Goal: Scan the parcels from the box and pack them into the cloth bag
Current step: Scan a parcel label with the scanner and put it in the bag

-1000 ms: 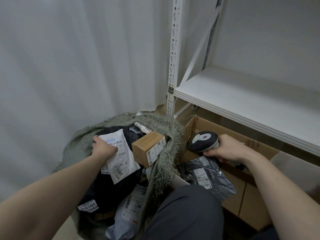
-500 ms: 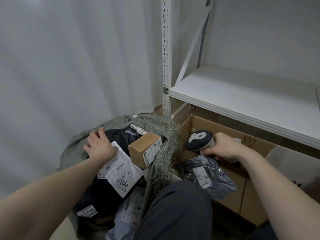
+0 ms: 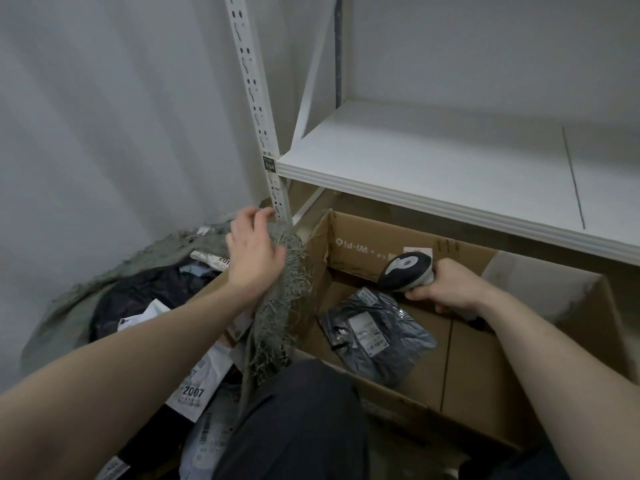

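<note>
The grey-green cloth bag (image 3: 65, 306) stands at the left, filled with several parcels, among them a white one labelled 2007 (image 3: 194, 388) and dark ones. My left hand (image 3: 254, 252) hovers over the bag's frayed right rim with fingers relaxed and holds nothing. To the right, the open cardboard box (image 3: 346, 244) has a dark grey plastic parcel (image 3: 377, 336) with a white label lying inside it. My right hand (image 3: 446, 289) grips a black-and-white barcode scanner (image 3: 407, 270) above that parcel.
A white metal shelf (image 3: 433, 168) juts out over the back of the box, and its perforated upright (image 3: 256, 98) stands just behind the bag. A pale wall closes off the left. My dark-trousered knee (image 3: 301, 417) sits between bag and box.
My left hand let go of the white 2007 parcel, which stays in the bag, and rose to the right over the bag's rim. The right hand with the scanner barely moved.
</note>
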